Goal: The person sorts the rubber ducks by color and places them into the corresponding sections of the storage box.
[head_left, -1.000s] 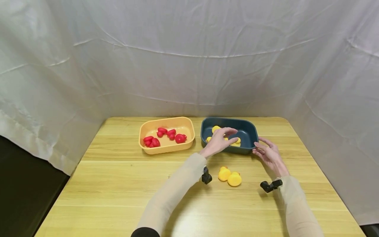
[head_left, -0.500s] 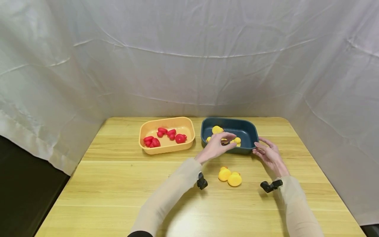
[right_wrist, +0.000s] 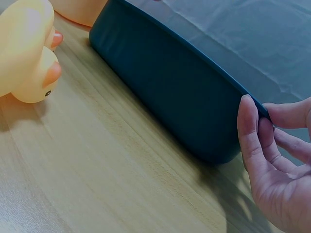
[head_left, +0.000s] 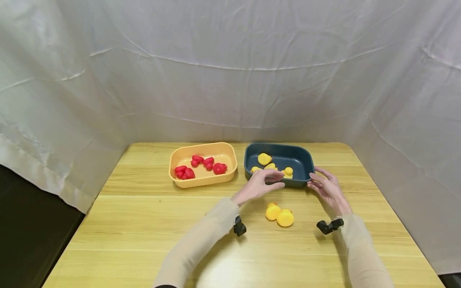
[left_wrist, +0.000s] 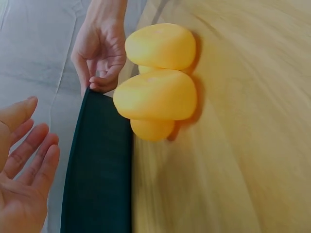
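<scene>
My left hand (head_left: 257, 186) hovers over the near rim of a dark blue bin (head_left: 295, 183), fingers relaxed and nothing between them. In the left wrist view its fingers and thumb are spread apart. At the bin's near right corner, my right hand (right_wrist: 282, 165) pinches the rim between thumb and fingers. Several yellow rubber ducks (head_left: 264, 159) lie inside the bin, some partly covered by the left hand. Two more ducks, a left one (head_left: 272, 212) and a right one (head_left: 285, 219), sit side by side on the table in front of it.
To the left of the blue bin stands a light orange bin (head_left: 205, 183) with several small red rounded toys (head_left: 219, 168) in it. Both bins are near the far edge of the wooden table (head_left: 144, 224). A pale grey curtain (head_left: 230, 80) hangs behind and on both sides.
My left hand has drawn back toward me and a little left from over the blue bin, uncovering more of the ducks inside. The right hand stays at the rim.
</scene>
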Tool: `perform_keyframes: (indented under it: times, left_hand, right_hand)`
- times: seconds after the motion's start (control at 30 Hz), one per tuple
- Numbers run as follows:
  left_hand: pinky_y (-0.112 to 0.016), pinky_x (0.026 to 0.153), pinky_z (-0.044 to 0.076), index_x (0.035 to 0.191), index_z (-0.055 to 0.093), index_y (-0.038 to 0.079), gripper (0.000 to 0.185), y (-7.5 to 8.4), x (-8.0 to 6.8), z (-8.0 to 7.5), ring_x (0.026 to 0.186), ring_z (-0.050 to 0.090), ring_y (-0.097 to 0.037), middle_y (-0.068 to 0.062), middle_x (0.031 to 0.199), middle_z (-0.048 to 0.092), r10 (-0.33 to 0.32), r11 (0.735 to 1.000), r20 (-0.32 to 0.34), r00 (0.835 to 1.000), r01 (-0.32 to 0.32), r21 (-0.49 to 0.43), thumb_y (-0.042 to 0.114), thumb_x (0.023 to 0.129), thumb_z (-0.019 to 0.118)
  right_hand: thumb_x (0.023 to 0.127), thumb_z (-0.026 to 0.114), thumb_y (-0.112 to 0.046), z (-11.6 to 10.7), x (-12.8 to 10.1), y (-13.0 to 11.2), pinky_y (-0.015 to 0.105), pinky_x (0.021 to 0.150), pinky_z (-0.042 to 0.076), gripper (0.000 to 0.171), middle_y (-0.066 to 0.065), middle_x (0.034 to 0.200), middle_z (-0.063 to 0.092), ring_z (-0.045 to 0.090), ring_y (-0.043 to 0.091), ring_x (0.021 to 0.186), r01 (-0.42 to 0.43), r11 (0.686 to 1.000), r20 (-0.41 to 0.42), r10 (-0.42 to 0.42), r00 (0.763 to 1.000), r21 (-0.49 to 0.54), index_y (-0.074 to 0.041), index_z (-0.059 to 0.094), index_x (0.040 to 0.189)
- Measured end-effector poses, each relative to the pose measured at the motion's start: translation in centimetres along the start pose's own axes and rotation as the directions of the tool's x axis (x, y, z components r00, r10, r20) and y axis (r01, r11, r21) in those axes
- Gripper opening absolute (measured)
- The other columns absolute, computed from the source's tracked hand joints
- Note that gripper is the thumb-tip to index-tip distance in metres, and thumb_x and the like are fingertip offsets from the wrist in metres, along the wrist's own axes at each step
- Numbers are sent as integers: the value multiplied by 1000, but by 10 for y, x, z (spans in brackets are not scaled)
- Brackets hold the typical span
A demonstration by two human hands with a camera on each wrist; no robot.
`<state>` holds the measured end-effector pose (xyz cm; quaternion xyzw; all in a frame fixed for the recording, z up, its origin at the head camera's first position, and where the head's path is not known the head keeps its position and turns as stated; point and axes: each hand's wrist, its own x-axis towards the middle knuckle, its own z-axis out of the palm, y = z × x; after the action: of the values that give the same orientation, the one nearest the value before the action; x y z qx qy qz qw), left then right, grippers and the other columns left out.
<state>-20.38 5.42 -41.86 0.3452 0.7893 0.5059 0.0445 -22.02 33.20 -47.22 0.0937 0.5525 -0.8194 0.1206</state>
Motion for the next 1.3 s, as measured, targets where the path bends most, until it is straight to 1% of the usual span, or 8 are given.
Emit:
perform_keyframes:
  times: [0.17,0.23,0.4,0.57,0.73,0.97,1.13,1.3]
  left_hand:
    - [-31,89,50,110,60,4,31,-7,-5,1,99,60,-20,-12,107,63,15,1000,42,999,-15,-9,17,82,63]
    - [-28,90,50,110,60,5,33,-16,-5,3,99,60,-17,-9,108,64,11,1000,60,998,-11,-3,21,81,64]
    - [-23,91,48,110,61,15,35,-41,-7,8,99,59,-8,-1,109,64,-16,1000,117,993,17,-4,32,80,65]
    - [-24,91,49,110,61,15,37,-49,-11,9,98,59,-5,0,107,64,-30,999,182,983,36,-29,35,79,65]
    - [-24,90,49,110,60,12,39,-55,-14,11,98,58,-3,-2,109,64,-19,998,220,975,30,-50,34,79,64]
    - [-24,94,47,113,58,9,43,-55,-19,10,104,58,-11,-7,114,62,-24,997,268,963,42,-60,33,78,66]
    - [-26,98,44,115,57,11,45,-57,-21,10,110,56,-16,-6,117,60,-33,995,323,946,61,-77,33,77,67]
    - [-26,99,43,117,56,14,49,-60,-23,8,112,54,-13,-1,118,60,-60,996,368,928,82,-44,36,75,69]
  right_hand:
    - [87,56,-11,-1,0,1,23,67,56,69,1,80,62,63,13,68,4,1000,9,-4,1000,8,-9,15,143]
    - [87,56,-11,-1,0,1,23,67,56,69,1,80,63,63,13,68,6,1000,11,-6,1000,9,-9,15,143]
    - [86,57,-12,-2,1,1,23,67,56,69,1,80,63,64,13,68,4,1000,9,-5,1000,9,-9,16,142]
    - [86,57,-11,-3,1,2,24,66,56,68,1,80,63,64,13,67,6,1000,12,-6,1000,11,-8,17,142]
    - [86,57,-11,-3,1,2,23,66,56,68,1,79,64,64,13,67,9,1000,13,-10,1000,10,-9,17,142]
    - [86,57,-10,-3,2,2,23,65,56,69,2,78,64,64,13,66,15,999,22,-16,1000,37,-8,17,141]
    - [86,57,-10,-3,2,2,24,65,56,68,2,77,64,64,14,65,16,999,21,-17,1000,37,-7,17,141]
    - [87,56,-10,-2,2,2,24,65,56,67,1,78,64,64,14,65,13,999,18,-14,1000,32,-8,17,141]
